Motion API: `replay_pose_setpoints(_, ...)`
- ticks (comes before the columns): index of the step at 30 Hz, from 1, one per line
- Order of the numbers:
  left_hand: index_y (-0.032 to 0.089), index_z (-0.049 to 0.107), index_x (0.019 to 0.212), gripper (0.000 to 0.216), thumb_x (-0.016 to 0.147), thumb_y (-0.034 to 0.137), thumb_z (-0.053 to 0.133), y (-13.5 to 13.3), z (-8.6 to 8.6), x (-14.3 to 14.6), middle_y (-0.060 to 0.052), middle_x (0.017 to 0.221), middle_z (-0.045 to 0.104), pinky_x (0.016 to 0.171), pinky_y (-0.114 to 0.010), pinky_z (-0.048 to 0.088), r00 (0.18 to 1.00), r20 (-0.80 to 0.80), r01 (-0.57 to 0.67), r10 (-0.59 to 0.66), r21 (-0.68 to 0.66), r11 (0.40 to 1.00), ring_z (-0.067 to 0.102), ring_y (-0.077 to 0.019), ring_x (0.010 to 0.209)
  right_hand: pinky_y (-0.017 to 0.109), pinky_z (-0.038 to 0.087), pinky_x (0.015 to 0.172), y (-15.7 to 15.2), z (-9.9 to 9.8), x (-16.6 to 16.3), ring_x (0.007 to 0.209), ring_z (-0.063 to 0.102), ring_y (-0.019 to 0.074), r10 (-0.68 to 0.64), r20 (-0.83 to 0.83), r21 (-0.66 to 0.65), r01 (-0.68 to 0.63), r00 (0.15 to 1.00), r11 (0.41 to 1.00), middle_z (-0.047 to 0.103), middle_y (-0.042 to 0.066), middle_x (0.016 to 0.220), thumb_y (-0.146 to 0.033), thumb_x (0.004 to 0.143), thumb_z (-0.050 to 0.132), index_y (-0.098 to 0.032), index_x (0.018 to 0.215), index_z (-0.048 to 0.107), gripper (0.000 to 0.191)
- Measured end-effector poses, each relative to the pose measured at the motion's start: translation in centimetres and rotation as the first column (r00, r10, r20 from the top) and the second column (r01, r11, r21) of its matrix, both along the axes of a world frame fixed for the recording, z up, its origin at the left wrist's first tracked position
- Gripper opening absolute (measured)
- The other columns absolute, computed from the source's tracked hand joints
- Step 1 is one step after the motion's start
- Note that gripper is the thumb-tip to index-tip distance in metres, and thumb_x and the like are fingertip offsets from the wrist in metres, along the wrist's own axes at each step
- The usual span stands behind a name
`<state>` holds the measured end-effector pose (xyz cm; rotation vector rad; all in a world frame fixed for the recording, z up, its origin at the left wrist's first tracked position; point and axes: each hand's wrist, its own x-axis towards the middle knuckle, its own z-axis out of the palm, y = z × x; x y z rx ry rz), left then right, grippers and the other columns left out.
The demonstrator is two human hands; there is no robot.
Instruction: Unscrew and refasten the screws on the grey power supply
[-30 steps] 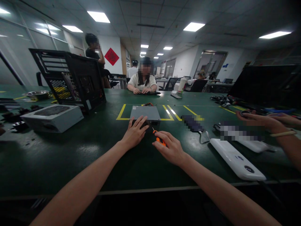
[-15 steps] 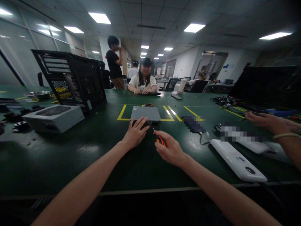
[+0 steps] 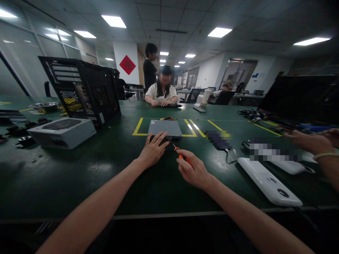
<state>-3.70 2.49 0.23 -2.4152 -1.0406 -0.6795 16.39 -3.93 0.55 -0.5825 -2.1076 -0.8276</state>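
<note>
A grey metal box lies flat on the green table, partly inside a yellow-taped rectangle. My left hand rests on the box's near edge, fingers spread over it. My right hand is closed round a small orange-handled screwdriver, whose thin tip points toward the box's near right corner, just short of it.
A black open computer case and a silver box stand at the left. A white device lies at the right, near a co-worker's hands. A person sits across the table; another stands behind.
My right hand has turned the screwdriver a little, with my fingers shifting on the handle. The standing person in the background has walked to the right. The co-worker's hands have drawn back to the right.
</note>
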Motion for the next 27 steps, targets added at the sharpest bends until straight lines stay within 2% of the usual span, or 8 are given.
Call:
replay_pose_setpoints(5, 0.022, 0.051, 0.121, 0.035, 0.087, 0.022, 0.042, 0.05, 0.04, 0.11, -0.009, 0.145, 0.029, 0.107, -0.051, 0.015, 1.000, 0.006, -0.011, 0.011, 0.008, 1.000, 0.023, -0.0251, 0.133, 0.032, 0.053, 0.074, 0.20, -0.15, 0.21, 0.099, 0.052, 0.0197, -0.069, -0.004, -0.005, 0.069, 0.998, 0.998, 0.051, 0.010, 0.103, -0.009, 0.079, 0.050, -0.020, 0.095, 0.051, 0.019)
replay_pose_setpoints(9, 0.021, 0.050, 0.121, 0.035, 0.087, 0.021, 0.040, 0.03, 0.03, 0.16, -0.010, 0.144, 0.030, 0.107, -0.050, 0.015, 1.000, 0.008, -0.010, 0.010, 0.012, 1.000, 0.023, -0.0245, 0.133, 0.030, 0.053, 0.077, 0.29, -0.24, 0.31, 0.106, 0.050, 0.0196, 0.011, -0.002, -0.019, -0.011, 1.000, 1.000, 0.047, 0.013, 0.112, -0.007, 0.080, 0.046, -0.017, 0.100, 0.047, 0.022)
replay_pose_setpoints(13, 0.021, 0.051, 0.120, 0.034, 0.087, 0.021, 0.041, 0.06, -0.03, 0.15, -0.009, 0.144, 0.030, 0.108, -0.050, 0.015, 1.000, 0.004, -0.017, 0.017, 0.012, 1.000, 0.024, -0.0241, 0.133, 0.033, 0.053, 0.076, 0.24, -0.23, 0.32, 0.101, 0.050, 0.0208, -0.068, 0.011, -0.004, 0.069, 0.998, 0.998, 0.050, 0.010, 0.103, -0.008, 0.078, 0.052, -0.019, 0.095, 0.050, 0.020)
replay_pose_setpoints(17, 0.021, 0.050, 0.121, 0.035, 0.087, 0.020, 0.041, 0.09, -0.07, 0.13, -0.010, 0.144, 0.030, 0.108, -0.050, 0.015, 1.000, 0.005, -0.009, 0.009, 0.012, 1.000, 0.023, -0.0243, 0.133, 0.030, 0.053, 0.076, 0.20, -0.18, 0.32, 0.105, 0.049, 0.0194, 0.003, 0.003, -0.024, -0.003, 1.000, 1.000, 0.048, 0.013, 0.110, -0.006, 0.079, 0.046, -0.017, 0.099, 0.048, 0.023)
replay_pose_setpoints(22, 0.021, 0.051, 0.120, 0.035, 0.086, 0.020, 0.042, 0.10, -0.09, 0.11, -0.010, 0.143, 0.031, 0.108, -0.050, 0.015, 1.000, 0.013, -0.005, 0.005, 0.015, 1.000, 0.024, -0.0246, 0.133, 0.034, 0.053, 0.076, 0.23, -0.14, 0.37, 0.104, 0.049, 0.0206, -0.039, -0.011, -0.037, 0.038, 0.999, 0.999, 0.050, 0.010, 0.105, -0.008, 0.079, 0.048, -0.021, 0.097, 0.051, 0.022)
replay_pose_setpoints(27, 0.021, 0.050, 0.121, 0.035, 0.087, 0.021, 0.041, 0.04, -0.01, 0.09, -0.010, 0.143, 0.031, 0.107, -0.050, 0.016, 1.000, 0.008, -0.010, 0.010, 0.011, 1.000, 0.024, -0.0242, 0.133, 0.031, 0.053, 0.076, 0.29, -0.21, 0.37, 0.107, 0.049, 0.0195, 0.028, -0.008, -0.076, -0.029, 1.000, 0.997, 0.045, 0.013, 0.115, -0.007, 0.080, 0.046, -0.018, 0.102, 0.047, 0.025)
